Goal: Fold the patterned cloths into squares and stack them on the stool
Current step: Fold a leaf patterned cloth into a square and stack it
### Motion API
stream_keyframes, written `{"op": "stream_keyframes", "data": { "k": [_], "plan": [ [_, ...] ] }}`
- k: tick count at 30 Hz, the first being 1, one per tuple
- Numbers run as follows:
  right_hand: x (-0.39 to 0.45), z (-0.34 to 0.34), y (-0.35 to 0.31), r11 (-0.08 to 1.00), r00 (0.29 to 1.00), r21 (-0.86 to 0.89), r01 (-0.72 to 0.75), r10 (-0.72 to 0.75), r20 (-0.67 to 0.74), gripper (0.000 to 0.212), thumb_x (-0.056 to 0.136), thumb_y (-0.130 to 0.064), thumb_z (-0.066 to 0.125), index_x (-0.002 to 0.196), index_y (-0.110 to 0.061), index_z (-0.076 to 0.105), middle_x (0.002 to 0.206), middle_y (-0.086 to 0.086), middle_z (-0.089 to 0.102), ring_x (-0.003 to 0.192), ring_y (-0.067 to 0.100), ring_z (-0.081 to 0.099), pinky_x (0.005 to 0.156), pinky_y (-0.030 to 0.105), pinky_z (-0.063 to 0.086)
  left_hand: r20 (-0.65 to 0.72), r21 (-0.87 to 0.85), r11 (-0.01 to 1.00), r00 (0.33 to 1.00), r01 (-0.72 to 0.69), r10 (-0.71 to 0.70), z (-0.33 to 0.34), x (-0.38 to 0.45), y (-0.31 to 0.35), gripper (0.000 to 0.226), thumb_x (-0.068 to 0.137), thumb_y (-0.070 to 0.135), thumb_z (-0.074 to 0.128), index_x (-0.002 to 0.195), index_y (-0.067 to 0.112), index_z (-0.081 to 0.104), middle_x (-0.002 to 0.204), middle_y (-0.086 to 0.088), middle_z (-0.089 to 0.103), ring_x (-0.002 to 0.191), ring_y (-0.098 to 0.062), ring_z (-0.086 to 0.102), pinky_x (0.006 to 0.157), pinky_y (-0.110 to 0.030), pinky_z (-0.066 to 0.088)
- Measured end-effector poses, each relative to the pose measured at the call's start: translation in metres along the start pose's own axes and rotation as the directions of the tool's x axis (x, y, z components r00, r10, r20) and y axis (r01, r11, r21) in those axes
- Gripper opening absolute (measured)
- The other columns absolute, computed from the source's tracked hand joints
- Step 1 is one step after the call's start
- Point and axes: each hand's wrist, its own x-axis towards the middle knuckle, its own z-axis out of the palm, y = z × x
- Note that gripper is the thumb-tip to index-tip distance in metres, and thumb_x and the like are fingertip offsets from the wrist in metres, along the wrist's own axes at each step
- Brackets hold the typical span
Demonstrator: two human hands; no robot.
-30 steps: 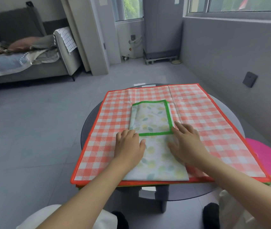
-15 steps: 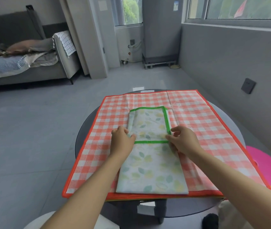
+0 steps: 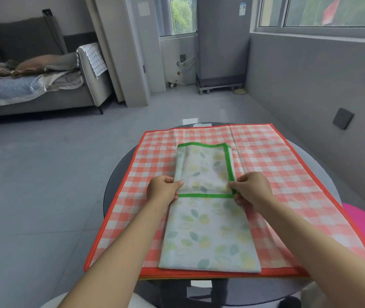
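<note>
head view: green-edged leaf-print cloth (image 3: 208, 232), half folded, both corners pinched by left hand (image 3: 162, 192) and right hand (image 3: 253, 191) fingers

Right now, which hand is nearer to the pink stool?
The right hand. It pinches the right edge of the leaf-print cloth, on the side where the pink stool sits. The left hand grips the cloth's opposite edge, farther away.

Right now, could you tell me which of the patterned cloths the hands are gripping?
The leaf-print cloth with the green border: the left hand and right hand pinch its folded edge. The orange checked cloth lies spread flat beneath it, ungripped.
</note>
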Motion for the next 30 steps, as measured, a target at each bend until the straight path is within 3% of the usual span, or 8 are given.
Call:
{"op": "stream_keyframes", "data": {
  "k": [7, 12, 16, 19, 22, 25, 27, 30],
  "plan": [
    [-0.002, -0.005, 0.01, 0.962, 0.999, 0.269, 0.041, -0.045, 0.008, 0.016, 0.08, -0.013, 0.073, 0.077, -0.007, 0.059, 0.07, 0.014, 0.068, 0.056, 0.024, 0.06, 0.064, 0.038, 0.054, 0.056, -0.234, 0.972, 0.998, 0.029, -0.017, -0.005, -0.011, 0.003, 0.01, 0.084, 0.013, 0.07, 0.085, 0.01, 0.061, 0.073, -0.005, 0.061, 0.055, -0.011, 0.053, 0.054, -0.018, 0.051],
    [-0.01, -0.014, 0.011, 0.94, 0.99, 0.326, 0.103, -0.128, 0.057, 0.011, 0.085, -0.016, 0.067, 0.083, -0.005, 0.064, 0.079, 0.014, 0.07, 0.067, 0.023, 0.067, 0.061, 0.027, 0.058, 0.115, -0.324, 0.946, 0.993, 0.016, 0.023, -0.013, -0.02, 0.001, 0.013, 0.09, 0.027, 0.063, 0.093, 0.014, 0.061, 0.085, -0.006, 0.067, 0.068, -0.014, 0.062, 0.067, -0.024, 0.054],
    [-0.01, -0.023, 0.016, 0.936, 0.98, 0.342, 0.088, -0.143, 0.138, 0.027, 0.092, -0.03, 0.056, 0.096, -0.006, 0.066, 0.091, 0.013, 0.073, 0.084, 0.025, 0.069, 0.077, 0.033, 0.056, 0.162, -0.414, 0.908, 0.987, 0.069, -0.001, -0.018, -0.026, 0.001, 0.029, 0.098, 0.033, 0.047, 0.097, 0.008, 0.06, 0.084, -0.009, 0.066, 0.07, -0.018, 0.063, 0.067, -0.027, 0.054],
    [-0.011, -0.027, 0.018, 0.946, 0.976, 0.307, 0.108, -0.159, 0.147, 0.033, 0.093, -0.032, 0.052, 0.1, -0.003, 0.067, 0.092, 0.012, 0.073, 0.083, 0.022, 0.069, 0.077, 0.03, 0.055, 0.167, -0.348, 0.935, 0.986, 0.063, -0.004, -0.022, -0.029, -0.002, 0.029, 0.095, 0.031, 0.048, 0.084, 0.008, 0.063, 0.08, -0.01, 0.067, 0.066, -0.019, 0.062, 0.07, -0.031, 0.049],
    [-0.017, -0.03, 0.02, 0.963, 0.974, 0.225, 0.151, -0.184, 0.132, 0.033, 0.093, -0.034, 0.054, 0.094, -0.005, 0.07, 0.087, 0.009, 0.073, 0.077, 0.018, 0.068, 0.071, 0.028, 0.054, 0.194, -0.256, 0.966, 0.98, 0.011, 0.041, -0.028, -0.036, -0.006, 0.033, 0.096, 0.03, 0.047, 0.09, 0.008, 0.07, 0.091, -0.009, 0.071, 0.078, -0.02, 0.066, 0.077, -0.033, 0.05],
    [-0.027, -0.032, 0.018, 0.972, 0.964, 0.089, 0.218, -0.229, 0.135, 0.03, 0.091, -0.04, 0.054, 0.089, -0.016, 0.073, 0.089, -0.002, 0.073, 0.083, 0.013, 0.068, 0.078, 0.026, 0.052, 0.183, -0.035, 0.99, 0.973, -0.135, 0.139, -0.031, -0.043, -0.009, 0.027, 0.096, 0.03, 0.049, 0.088, 0.018, 0.073, 0.101, 0.0, 0.071, 0.095, -0.016, 0.064, 0.088, -0.031, 0.049],
    [-0.033, -0.033, 0.016, 0.959, 0.948, -0.015, 0.284, -0.278, 0.152, 0.026, 0.09, -0.04, 0.055, 0.093, -0.02, 0.071, 0.09, -0.009, 0.072, 0.082, 0.004, 0.067, 0.07, 0.017, 0.048, 0.215, 0.079, 0.972, 0.956, -0.22, 0.199, -0.032, -0.046, -0.011, 0.021, 0.096, 0.029, 0.051, 0.093, 0.024, 0.071, 0.108, 0.008, 0.067, 0.102, -0.009, 0.06, 0.091, -0.027, 0.046],
    [-0.037, -0.033, 0.017, 0.921, 0.923, -0.129, 0.367, -0.344, 0.17, 0.021, 0.087, -0.04, 0.06, 0.098, -0.024, 0.068, 0.093, -0.013, 0.069, 0.085, 0.003, 0.064, 0.066, 0.015, 0.044, 0.239, 0.18, 0.93, 0.931, -0.322, 0.276, -0.031, -0.047, -0.017, 0.015, 0.093, 0.028, 0.057, 0.102, 0.027, 0.069, 0.114, 0.011, 0.059, 0.103, -0.005, 0.055, 0.087, -0.02, 0.043]
  ]
}}
